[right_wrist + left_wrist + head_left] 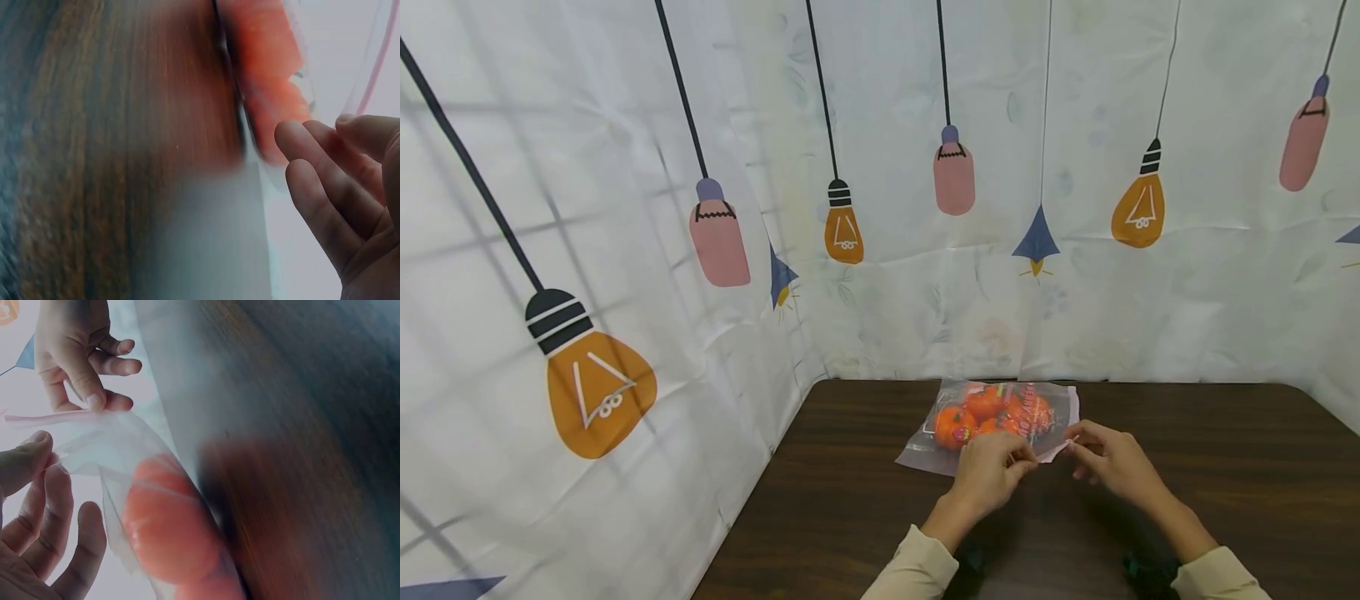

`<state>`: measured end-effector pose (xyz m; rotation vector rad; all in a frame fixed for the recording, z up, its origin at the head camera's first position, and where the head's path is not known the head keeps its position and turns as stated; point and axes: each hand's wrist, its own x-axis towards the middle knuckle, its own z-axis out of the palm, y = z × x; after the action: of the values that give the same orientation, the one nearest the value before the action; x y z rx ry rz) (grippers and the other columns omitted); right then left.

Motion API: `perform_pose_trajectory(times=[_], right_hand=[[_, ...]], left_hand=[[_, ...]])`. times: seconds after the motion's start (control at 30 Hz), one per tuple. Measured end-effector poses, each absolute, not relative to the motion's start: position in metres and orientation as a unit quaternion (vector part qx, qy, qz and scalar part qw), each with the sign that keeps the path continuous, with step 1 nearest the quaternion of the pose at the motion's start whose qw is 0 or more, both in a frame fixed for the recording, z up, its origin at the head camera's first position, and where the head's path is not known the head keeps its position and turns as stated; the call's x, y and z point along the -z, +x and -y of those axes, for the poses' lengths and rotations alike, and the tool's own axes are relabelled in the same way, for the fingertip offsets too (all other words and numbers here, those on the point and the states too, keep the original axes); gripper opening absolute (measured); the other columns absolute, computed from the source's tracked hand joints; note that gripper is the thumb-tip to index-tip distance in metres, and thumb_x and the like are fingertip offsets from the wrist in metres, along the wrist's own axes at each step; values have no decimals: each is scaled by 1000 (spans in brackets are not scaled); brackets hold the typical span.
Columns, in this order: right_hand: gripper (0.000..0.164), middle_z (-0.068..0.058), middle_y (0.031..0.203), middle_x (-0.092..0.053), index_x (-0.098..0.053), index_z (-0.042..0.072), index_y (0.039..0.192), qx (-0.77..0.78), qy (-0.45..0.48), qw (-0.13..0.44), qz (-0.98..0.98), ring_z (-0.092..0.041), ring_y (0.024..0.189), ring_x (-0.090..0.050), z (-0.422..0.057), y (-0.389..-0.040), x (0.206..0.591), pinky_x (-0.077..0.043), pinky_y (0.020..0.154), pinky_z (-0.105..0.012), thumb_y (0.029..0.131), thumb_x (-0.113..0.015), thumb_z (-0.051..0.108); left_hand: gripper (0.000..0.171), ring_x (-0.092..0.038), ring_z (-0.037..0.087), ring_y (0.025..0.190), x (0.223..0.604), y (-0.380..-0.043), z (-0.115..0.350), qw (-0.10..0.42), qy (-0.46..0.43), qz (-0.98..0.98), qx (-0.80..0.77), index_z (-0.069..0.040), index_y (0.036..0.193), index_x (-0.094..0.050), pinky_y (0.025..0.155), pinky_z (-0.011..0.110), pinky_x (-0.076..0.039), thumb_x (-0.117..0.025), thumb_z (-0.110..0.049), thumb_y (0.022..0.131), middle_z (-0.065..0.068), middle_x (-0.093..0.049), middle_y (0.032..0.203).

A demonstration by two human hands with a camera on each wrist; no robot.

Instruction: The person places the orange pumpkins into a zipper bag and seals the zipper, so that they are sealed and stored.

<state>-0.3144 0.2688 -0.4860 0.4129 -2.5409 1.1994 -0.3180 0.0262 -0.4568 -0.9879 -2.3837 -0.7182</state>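
Observation:
A clear plastic zip bag with pink lettering lies near the table's far edge and holds several round orange-red fruits. In the left wrist view its pink zip strip runs along the open-looking end. My left hand pinches the bag's film near that strip between thumb and forefinger, its other fingers loosely bent. At the end of the strip, my right hand pinches the bag's corner with thumb and forefinger. From the right wrist, the fruits show behind the right hand's fingers.
The dark brown wooden table meets a white curtain printed with hanging lamps at its back and left. Two dark objects, largely hidden, show by the sleeves, including one dark object near the right wrist.

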Motion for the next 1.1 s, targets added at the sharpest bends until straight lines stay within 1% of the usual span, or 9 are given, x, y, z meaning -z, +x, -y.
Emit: perform_pose_trajectory(times=[0.2,0.37,0.53,0.8,1.1], right_hand=[[12,-11,95,-78,-67,11,108,-404,118,157,894,-5,57,-65,-274,-315,485,-53,50,-27,98,-69,16],[11,-9,91,-78,-68,11,108,-391,94,165,901,-5,57,-65,-281,-315,486,-53,50,-26,97,-69,16],[11,-7,87,-77,-67,10,107,-385,80,170,903,-5,58,-66,-289,-315,487,-53,51,-25,98,-69,16],[12,-10,91,-78,-67,10,108,-378,66,163,909,-5,59,-67,-298,-314,489,-53,51,-26,99,-67,19],[12,-11,93,-77,-66,10,108,-372,68,169,910,-4,59,-66,-301,-314,491,-53,50,-26,99,-67,18]], left_hand=[[7,-48,-17,59,454,-317,-25,208,-358,866,281,-28,83,-76,60,6,-35,-82,-27,86,-17,-71,80],[7,-45,-21,51,455,-317,-25,196,-364,859,304,-26,83,-75,59,6,-36,-81,-28,87,-15,-71,80],[9,-44,-21,49,455,-317,-24,190,-370,852,319,-25,82,-73,56,5,-35,-80,-28,87,-14,-72,78],[10,-42,-21,47,454,-317,-23,187,-367,853,322,-26,81,-73,50,7,-35,-79,-30,88,-15,-70,73],[9,-41,-20,47,454,-317,-22,183,-363,856,320,-27,82,-73,50,7,-34,-79,-31,88,-16,-68,73]])
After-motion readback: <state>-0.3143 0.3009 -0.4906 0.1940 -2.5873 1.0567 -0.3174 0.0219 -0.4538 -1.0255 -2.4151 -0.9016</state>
